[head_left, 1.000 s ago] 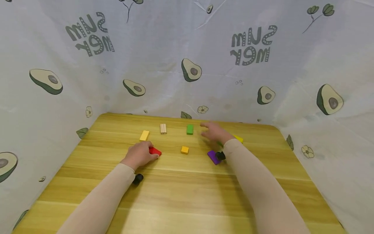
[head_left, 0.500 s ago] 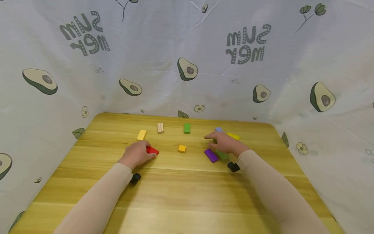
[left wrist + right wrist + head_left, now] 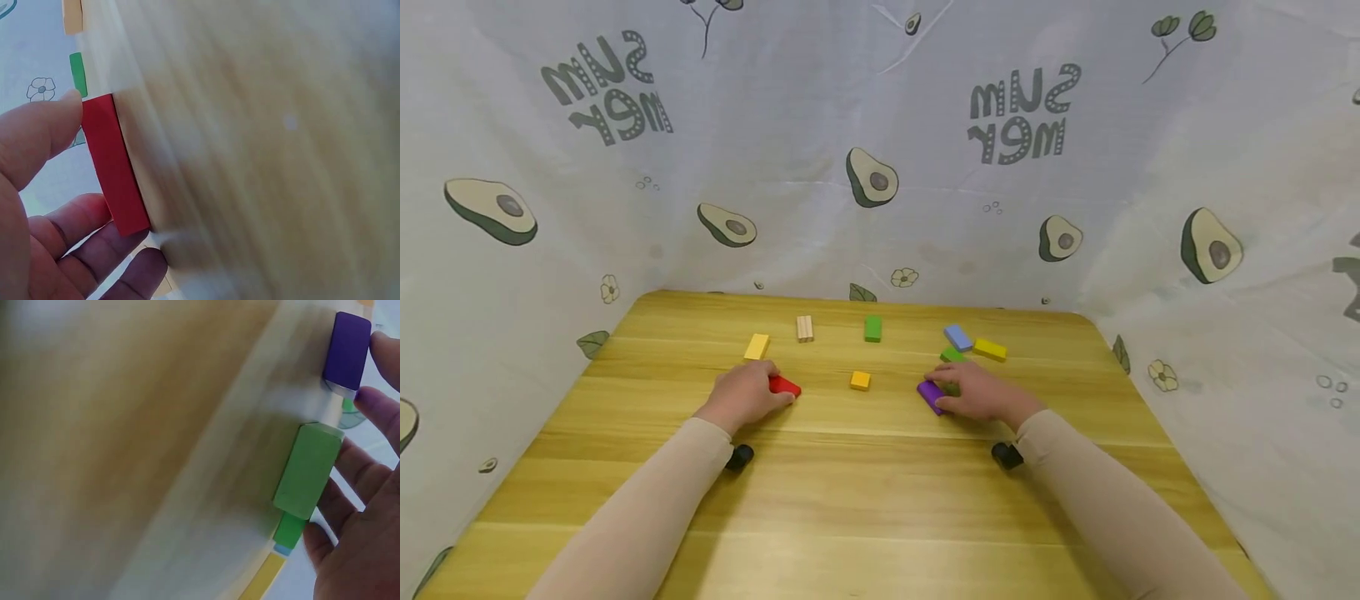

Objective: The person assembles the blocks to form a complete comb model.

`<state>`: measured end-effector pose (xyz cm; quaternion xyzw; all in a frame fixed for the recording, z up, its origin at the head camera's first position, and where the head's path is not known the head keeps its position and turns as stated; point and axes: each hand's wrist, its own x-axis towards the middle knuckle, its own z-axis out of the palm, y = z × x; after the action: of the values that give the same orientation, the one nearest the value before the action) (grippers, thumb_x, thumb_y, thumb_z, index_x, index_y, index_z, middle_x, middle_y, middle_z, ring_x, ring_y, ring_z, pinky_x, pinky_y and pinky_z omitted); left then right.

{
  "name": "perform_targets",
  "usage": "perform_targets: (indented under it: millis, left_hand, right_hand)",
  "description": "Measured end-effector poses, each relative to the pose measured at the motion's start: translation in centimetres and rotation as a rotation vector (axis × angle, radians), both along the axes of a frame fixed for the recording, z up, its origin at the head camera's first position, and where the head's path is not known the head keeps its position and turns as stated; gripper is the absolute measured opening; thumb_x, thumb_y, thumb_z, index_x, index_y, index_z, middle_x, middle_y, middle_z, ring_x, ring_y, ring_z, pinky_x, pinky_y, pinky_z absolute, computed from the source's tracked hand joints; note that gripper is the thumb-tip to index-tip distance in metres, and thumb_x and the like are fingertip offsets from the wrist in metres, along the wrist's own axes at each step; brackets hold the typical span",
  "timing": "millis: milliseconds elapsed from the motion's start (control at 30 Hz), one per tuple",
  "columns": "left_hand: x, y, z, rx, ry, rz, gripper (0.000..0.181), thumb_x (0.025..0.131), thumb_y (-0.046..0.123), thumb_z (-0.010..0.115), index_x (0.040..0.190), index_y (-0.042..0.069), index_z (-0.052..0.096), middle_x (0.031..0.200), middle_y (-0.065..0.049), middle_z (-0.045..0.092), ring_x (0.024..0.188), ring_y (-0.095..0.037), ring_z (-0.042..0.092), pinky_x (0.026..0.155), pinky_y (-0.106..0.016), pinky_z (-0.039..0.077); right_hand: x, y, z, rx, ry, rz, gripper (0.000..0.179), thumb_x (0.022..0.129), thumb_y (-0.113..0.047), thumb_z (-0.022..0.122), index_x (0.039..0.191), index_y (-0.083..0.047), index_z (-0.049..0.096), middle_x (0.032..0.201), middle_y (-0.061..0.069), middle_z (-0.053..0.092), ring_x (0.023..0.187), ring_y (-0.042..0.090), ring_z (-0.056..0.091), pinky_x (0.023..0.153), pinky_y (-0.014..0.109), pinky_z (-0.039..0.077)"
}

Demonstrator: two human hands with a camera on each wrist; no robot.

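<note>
On the left of the wooden table, my left hand (image 3: 743,396) holds a red block (image 3: 785,387). The left wrist view has the thumb at one end of this red block (image 3: 117,165) and fingertips at the other. My right hand (image 3: 981,393) pinches a purple block (image 3: 929,398) lying on the table to the right. In the right wrist view, thumb and index finger meet the near side and end of the purple block (image 3: 349,350). The other fingers lie beside a light green block (image 3: 309,469), which the hand mostly hides in the head view.
Behind the right hand are a green block (image 3: 952,356), a blue block (image 3: 958,337) and a yellow block (image 3: 990,350). An orange block (image 3: 861,381) sits between the hands. Farther back lie another green block (image 3: 872,328), a plain wooden block (image 3: 805,328) and a pale yellow block (image 3: 757,347).
From near the back, my right hand has come down toward me and taken hold of the purple block, uncovering the blue and yellow blocks. My left hand stays on the red block.
</note>
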<state>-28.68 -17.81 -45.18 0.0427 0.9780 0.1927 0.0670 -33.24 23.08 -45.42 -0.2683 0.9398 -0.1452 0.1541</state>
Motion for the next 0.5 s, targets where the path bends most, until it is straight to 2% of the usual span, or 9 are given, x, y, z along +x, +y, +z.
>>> perform_targets:
  millis: [267,500]
  left_hand:
    - [0.0,-0.2,0.1,0.008,-0.019,-0.016,0.05,0.094,0.042,0.077,0.129,0.008,0.07,0.105,-0.006,0.074,0.089,-0.025,0.062,0.084,-0.047,0.044]
    - [0.0,-0.1,0.1,-0.01,-0.005,-0.032,0.055,0.092,0.044,0.078,0.133,0.008,0.068,0.113,-0.01,0.072,0.094,-0.027,0.062,0.086,-0.05,0.045]
  right_hand:
    - [0.6,1.0,-0.4,-0.066,-0.044,0.017,0.061,0.105,-0.033,0.064,0.158,-0.009,0.048,0.166,0.025,0.038,0.153,0.054,0.032,0.121,0.068,0.032]
    - [1.0,1.4,-0.4,-0.122,-0.095,0.002,0.061,0.105,-0.032,0.065,0.158,-0.007,0.047,0.168,0.026,0.034,0.154,0.054,0.029,0.122,0.068,0.031]
